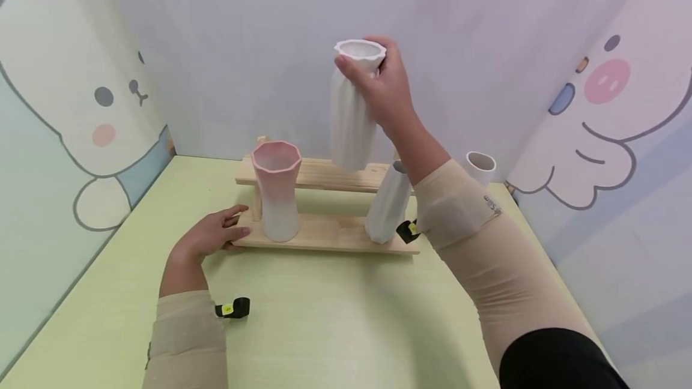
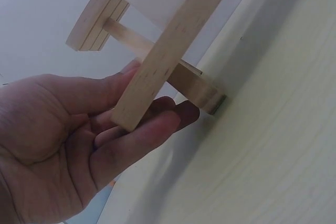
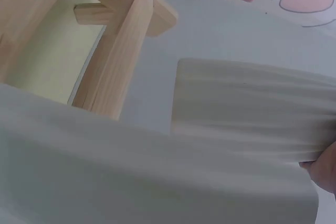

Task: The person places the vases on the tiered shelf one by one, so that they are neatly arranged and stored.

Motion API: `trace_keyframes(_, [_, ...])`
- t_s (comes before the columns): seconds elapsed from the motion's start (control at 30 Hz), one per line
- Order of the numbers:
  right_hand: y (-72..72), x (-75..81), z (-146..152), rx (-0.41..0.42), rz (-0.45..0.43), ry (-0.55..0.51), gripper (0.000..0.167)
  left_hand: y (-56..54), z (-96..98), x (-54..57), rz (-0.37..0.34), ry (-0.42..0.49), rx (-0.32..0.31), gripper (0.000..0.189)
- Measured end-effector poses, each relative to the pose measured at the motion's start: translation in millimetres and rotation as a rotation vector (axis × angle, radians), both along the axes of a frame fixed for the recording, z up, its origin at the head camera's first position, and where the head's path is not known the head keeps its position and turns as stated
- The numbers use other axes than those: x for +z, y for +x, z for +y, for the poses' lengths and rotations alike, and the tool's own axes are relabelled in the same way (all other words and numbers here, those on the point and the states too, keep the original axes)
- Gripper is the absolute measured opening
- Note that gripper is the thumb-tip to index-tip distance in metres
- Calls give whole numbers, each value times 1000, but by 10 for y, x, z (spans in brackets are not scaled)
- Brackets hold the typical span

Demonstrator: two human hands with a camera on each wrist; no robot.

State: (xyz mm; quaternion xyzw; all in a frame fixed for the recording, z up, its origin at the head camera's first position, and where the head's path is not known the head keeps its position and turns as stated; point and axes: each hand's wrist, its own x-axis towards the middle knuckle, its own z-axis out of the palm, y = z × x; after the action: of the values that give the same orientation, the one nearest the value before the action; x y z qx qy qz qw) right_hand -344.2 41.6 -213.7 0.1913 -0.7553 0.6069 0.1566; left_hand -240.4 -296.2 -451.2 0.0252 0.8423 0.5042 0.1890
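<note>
My right hand grips a white ribbed vase around its neck, holding it upright above the upper board. In the right wrist view, a gap shows between the vase's base and the upper board. My left hand holds the left end of a two-tier wooden shelf, thumb above the lower board and fingers beneath. On that board's left stands a pink-and-white vase. A smaller white vase leans at its right, partly behind my right forearm.
Another white vase stands to the right behind my right sleeve, mostly hidden. The pale green table meets a plain back wall and side walls with cartoon animals. A wrist camera juts from my left sleeve.
</note>
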Motion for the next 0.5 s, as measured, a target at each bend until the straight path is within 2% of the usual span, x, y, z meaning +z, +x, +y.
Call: trace_keyframes(0.5, [0, 54, -387, 34, -26, 54, 68, -11, 55, 1, -7, 12, 12, 75])
